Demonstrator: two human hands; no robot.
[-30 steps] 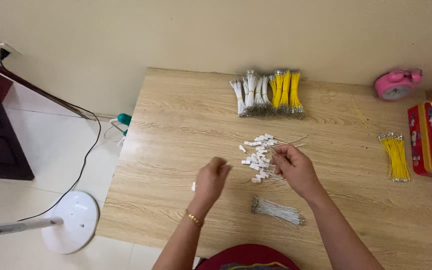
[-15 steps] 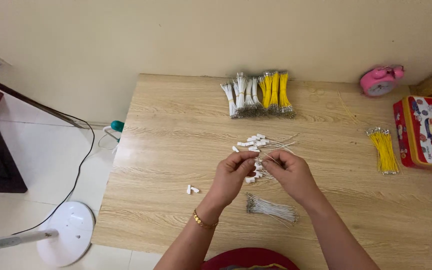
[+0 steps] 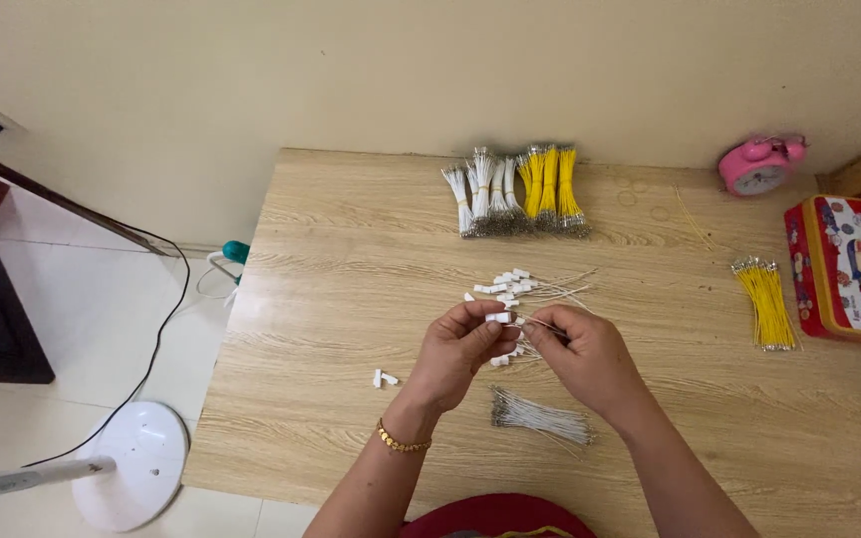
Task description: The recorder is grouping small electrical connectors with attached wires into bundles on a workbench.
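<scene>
Left hand [image 3: 462, 349] pinches white connector [image 3: 498, 318]; right hand [image 3: 580, 351] pinches thin wire [image 3: 538, 324].

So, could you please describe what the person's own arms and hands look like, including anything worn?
Both forearms are bare, with no sleeves in view. The left hand has a thin gold-coloured bracelet at the wrist. The right hand shows no ring, watch or glove.
</scene>
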